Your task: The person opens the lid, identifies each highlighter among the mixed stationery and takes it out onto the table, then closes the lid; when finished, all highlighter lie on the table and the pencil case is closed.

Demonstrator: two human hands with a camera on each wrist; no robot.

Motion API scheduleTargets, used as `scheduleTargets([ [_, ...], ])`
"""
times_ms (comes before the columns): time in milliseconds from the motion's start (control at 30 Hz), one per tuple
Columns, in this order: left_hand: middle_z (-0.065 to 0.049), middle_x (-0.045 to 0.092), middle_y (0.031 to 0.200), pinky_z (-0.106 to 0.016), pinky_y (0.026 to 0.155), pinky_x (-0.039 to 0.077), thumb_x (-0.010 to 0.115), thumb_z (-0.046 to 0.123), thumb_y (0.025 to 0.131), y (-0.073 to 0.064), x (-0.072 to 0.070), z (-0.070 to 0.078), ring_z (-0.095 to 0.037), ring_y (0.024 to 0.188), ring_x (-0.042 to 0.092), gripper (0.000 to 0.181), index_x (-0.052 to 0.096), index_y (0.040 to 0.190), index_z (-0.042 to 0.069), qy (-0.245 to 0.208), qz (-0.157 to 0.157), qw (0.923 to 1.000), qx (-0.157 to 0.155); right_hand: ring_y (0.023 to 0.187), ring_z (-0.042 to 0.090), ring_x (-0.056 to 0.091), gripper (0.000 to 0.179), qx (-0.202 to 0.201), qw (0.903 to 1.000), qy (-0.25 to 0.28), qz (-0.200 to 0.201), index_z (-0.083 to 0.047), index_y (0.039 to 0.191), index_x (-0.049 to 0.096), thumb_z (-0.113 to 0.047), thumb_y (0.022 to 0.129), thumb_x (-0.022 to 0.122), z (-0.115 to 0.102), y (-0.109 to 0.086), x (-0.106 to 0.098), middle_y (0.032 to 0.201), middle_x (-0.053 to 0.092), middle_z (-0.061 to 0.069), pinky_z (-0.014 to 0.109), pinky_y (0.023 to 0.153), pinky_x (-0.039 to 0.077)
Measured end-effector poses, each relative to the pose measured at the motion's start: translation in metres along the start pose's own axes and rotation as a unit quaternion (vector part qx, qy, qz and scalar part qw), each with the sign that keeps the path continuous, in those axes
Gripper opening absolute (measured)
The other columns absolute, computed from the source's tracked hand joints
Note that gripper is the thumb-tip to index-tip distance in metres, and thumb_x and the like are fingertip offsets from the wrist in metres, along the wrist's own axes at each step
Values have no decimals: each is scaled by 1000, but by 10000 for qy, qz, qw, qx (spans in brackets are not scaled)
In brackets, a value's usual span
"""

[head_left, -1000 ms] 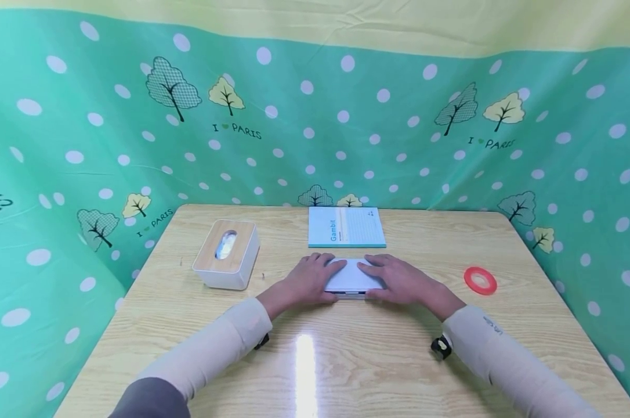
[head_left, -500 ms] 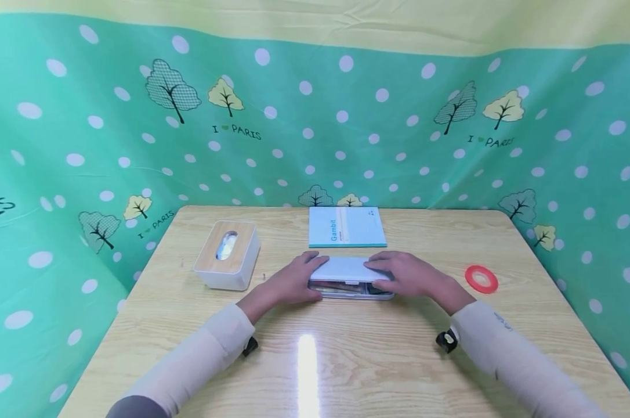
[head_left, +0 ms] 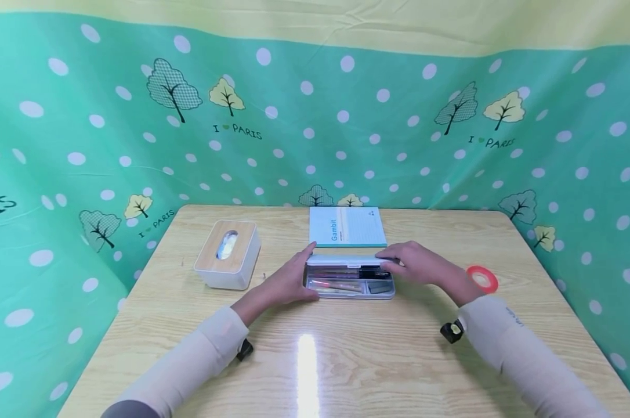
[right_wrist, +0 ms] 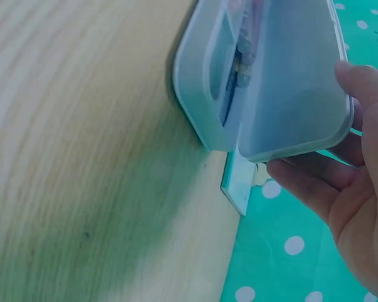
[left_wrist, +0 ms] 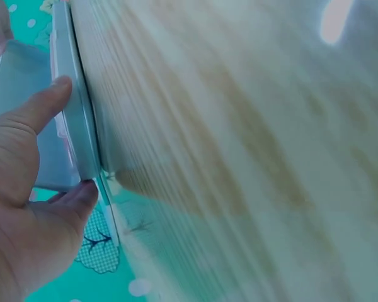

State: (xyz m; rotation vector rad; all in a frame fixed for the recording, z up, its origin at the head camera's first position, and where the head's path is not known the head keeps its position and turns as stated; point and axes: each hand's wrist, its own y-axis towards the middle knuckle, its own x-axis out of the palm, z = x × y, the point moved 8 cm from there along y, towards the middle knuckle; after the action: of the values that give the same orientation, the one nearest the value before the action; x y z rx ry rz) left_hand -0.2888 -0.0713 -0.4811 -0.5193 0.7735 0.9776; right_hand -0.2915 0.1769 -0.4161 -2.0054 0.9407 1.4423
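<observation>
A white pencil case [head_left: 352, 296] lies on the table with its hinged lid [head_left: 341, 259] raised. Inside are several pens and pencils, a black marker [head_left: 371, 272] and a small grey block [head_left: 379, 287] in a compartment at the right. My left hand [head_left: 290, 282] grips the case's left end; in the left wrist view its thumb lies against the front wall [left_wrist: 75, 107] and fingertips touch the end. My right hand [head_left: 418, 265] pinches the lid's right end, its thumb on the front edge and fingers behind, as the right wrist view shows.
Behind the case lies a light blue notebook [head_left: 346, 226]. A tissue box [head_left: 228, 249] with a wooden top stands to the left. On the right, a red tape roll [head_left: 482, 279] lies partly beside my forearm. A patterned green curtain [head_left: 315, 157] hangs behind the table.
The pencil case's lid has swung up and back from nearly closed, baring the contents. My right hand has risen with it, while my left hand has shifted slightly left to the case's end.
</observation>
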Motion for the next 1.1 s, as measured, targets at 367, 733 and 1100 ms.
scheduleTargets([
  [367,-18,23,168,-44,126,26,96,30,67,-3,-3,-1,-33,154,30,146,-13,164,17,-218,159,9996,57,84,16,65,26,452,9937,862,563,-7,121,71,-19,106,54,23,7,-14,102,74,8,37,77,56],
  [733,-21,26,164,-45,124,31,96,28,67,-2,-7,2,-36,149,36,154,-26,160,26,-168,290,9992,237,78,17,63,26,875,9848,867,1227,-5,122,72,-17,104,57,43,14,-26,104,76,12,30,65,52],
  [1100,-20,26,165,-44,125,31,96,27,69,0,-3,-2,-33,150,36,150,-24,161,25,-403,106,9989,227,89,29,74,29,1639,9687,1318,1315,-6,124,67,-23,107,51,62,15,-17,108,75,17,34,72,62],
])
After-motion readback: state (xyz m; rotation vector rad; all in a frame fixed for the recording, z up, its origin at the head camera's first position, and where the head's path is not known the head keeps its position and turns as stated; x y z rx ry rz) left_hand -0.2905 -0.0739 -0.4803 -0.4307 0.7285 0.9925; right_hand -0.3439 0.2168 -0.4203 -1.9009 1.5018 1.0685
